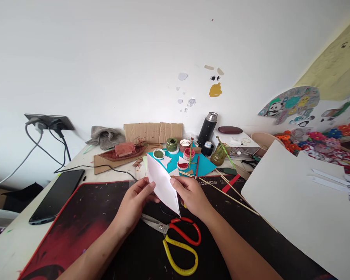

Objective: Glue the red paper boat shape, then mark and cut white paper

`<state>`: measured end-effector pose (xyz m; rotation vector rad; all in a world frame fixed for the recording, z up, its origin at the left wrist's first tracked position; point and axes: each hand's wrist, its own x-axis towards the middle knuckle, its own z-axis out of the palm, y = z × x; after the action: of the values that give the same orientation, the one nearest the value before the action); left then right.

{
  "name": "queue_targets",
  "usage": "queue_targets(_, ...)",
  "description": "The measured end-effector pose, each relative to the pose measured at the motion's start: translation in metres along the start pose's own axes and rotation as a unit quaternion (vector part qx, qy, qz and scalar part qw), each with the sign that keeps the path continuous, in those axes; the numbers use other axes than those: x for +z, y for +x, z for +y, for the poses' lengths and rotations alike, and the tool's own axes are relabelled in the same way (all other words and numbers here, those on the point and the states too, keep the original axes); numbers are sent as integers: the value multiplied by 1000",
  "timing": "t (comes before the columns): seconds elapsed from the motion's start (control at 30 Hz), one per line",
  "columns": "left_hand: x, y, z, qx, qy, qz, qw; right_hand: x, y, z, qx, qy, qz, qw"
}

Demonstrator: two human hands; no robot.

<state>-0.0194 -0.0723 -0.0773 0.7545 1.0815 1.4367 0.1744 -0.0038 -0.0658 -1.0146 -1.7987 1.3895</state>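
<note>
White paper, pointed at both ends, is standing tilted between the two hands above the dark mat; taking it as the dial's centre, twelve is facing the wall. Near its lower tip it is looking doubled.

Left hand, at eight: thumb is pressing the near face, fingers are curling behind, gap narrowed to the paper. Right hand, at four: thumb is gripping the upper edge, its fingers mostly hiding behind; it too is pinching the paper.

Scissors are lying at six, handles spread, blades running toward ten and passing from view by the left wrist. The paper's lower tip is hanging very near the red handle; cannot tell whether they are touching.

Paint pots are standing uncovered between twelve and one, around a blue sheet. Sticks are lying slantwise toward four, a large white sheet is spreading at three, a model boat is resting at ten.

Risks, as judged: uneven thumb pressure could be creasing the thin paper, or letting its layers slide apart. The upper tip is pointing toward the wet-looking paint; a forward reach could be smearing it. A dropping wrist could be meeting the bare blades. A sleeveless right forearm swinging toward three could be knocking the sticks.
</note>
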Motion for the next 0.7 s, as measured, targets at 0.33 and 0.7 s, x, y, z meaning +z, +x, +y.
queue_targets(0.33, 2, 0, 1, -10, -13, 10, 1000, 0, 1, -1, 6, 7, -3, 1000)
queue_targets(0.7, 3, 0, 1, -12, -14, 18, 1000, -1, 1, -2, 4, 3, -9, 1000)
